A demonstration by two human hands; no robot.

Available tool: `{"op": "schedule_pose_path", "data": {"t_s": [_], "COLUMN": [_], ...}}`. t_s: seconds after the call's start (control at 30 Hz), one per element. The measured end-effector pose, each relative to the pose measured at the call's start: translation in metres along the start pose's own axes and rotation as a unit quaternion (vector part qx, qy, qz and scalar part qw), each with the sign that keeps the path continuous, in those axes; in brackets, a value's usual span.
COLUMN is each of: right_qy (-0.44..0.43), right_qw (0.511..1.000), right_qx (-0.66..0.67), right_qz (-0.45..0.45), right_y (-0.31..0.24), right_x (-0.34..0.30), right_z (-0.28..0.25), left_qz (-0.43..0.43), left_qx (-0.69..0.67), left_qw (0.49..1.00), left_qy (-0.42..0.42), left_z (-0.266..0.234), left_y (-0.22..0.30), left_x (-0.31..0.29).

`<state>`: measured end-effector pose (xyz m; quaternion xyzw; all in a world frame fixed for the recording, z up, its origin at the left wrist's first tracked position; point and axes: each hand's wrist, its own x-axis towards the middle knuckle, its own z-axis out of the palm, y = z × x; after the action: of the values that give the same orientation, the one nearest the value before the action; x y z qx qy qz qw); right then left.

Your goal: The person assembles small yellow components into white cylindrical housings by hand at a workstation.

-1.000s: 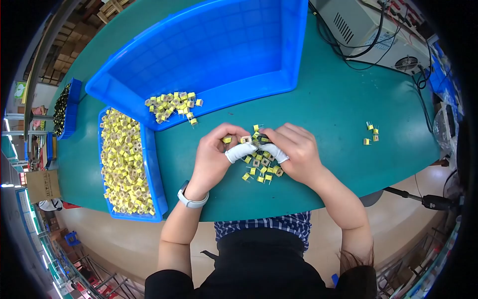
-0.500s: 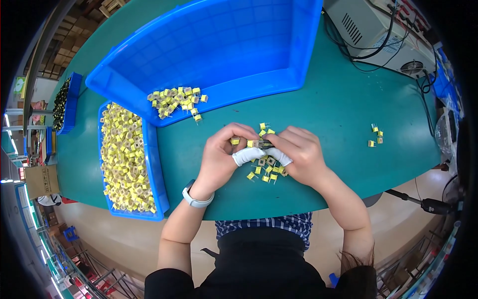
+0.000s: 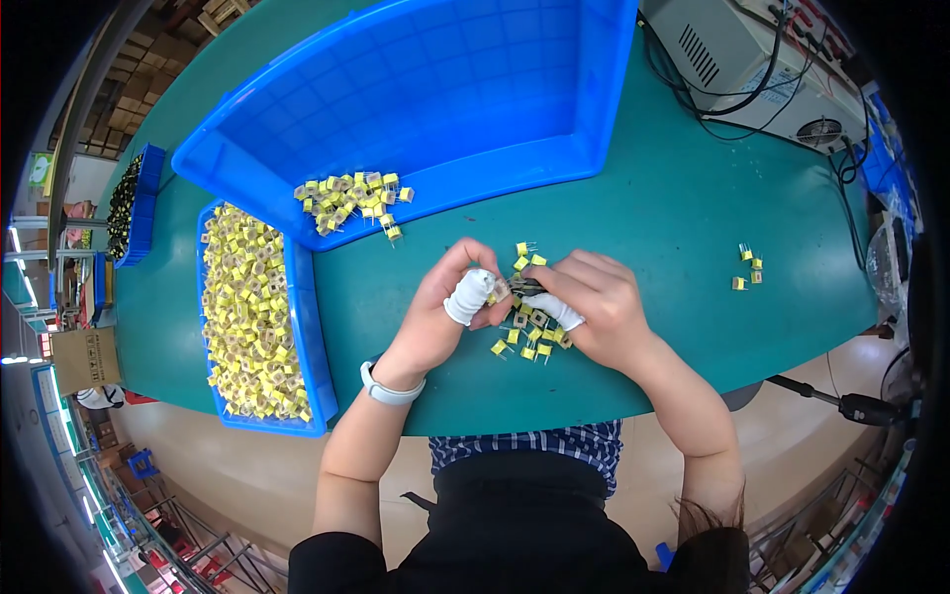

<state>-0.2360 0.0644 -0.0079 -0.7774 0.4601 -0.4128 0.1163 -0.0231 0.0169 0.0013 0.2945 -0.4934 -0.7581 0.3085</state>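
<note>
Between the fingers of my left hand is a small transformer-like part, pale with yellow tape and mostly covered by the fingertips. My right hand is closed on a small dark tool whose tip reaches toward that part; its kind is hard to make out. White covers wrap both thumbs. Under and between my hands lies a loose group of similar yellow parts with metal pins on the green table.
A blue bin full of yellow parts stands at left. Behind it, a large blue crate lies tipped, some parts at its lower left. Several parts sit at right, near a grey cabled device. Far left is a bin of dark pieces.
My left hand has turned, bringing its covered thumb upward over the part and tilting the part away from its earlier level position. My right hand stays nearly in place with the dark tool.
</note>
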Motion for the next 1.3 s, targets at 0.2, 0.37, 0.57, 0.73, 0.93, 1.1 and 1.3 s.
{"op": "schedule_pose_path", "data": {"t_s": [0.2,0.37,0.57,0.73,0.93,1.1,1.3], "right_qy": [0.003,0.002,-0.002,0.001,0.003,-0.003,0.014], "right_qw": [1.0,1.0,1.0,1.0,1.0,1.0,1.0], "right_qx": [0.011,0.008,0.0,0.0,0.003,-0.001,-0.014], "right_qz": [-0.011,-0.015,-0.026,-0.024,-0.03,-0.03,-0.003], "right_y": [0.0,0.0001,-0.001,-0.0003,-0.0007,0.0016,0.0042], "right_x": [-0.0013,-0.0022,-0.0021,-0.0023,-0.0024,-0.0038,-0.0001], "right_z": [0.0013,0.003,0.002,0.0024,0.003,0.0025,-0.0038], "left_qz": [-0.001,-0.009,-0.035,-0.04,-0.048,-0.065,-0.049], "left_qx": [0.026,0.041,-0.018,-0.04,-0.016,-0.015,-0.13], "left_qw": [1.0,0.999,0.999,0.997,0.997,0.996,0.99], "left_qy": [-0.009,-0.016,-0.031,-0.043,-0.05,-0.052,0.033], "left_z": [-0.0005,0.0005,-0.0049,-0.0076,-0.0047,-0.0044,-0.0017], "left_y": [-0.0021,-0.0019,-0.0038,-0.0025,-0.003,-0.0025,0.0055], "left_x": [0.0,0.0003,0.0004,0.0,-0.0001,0.0018,0.004]}}
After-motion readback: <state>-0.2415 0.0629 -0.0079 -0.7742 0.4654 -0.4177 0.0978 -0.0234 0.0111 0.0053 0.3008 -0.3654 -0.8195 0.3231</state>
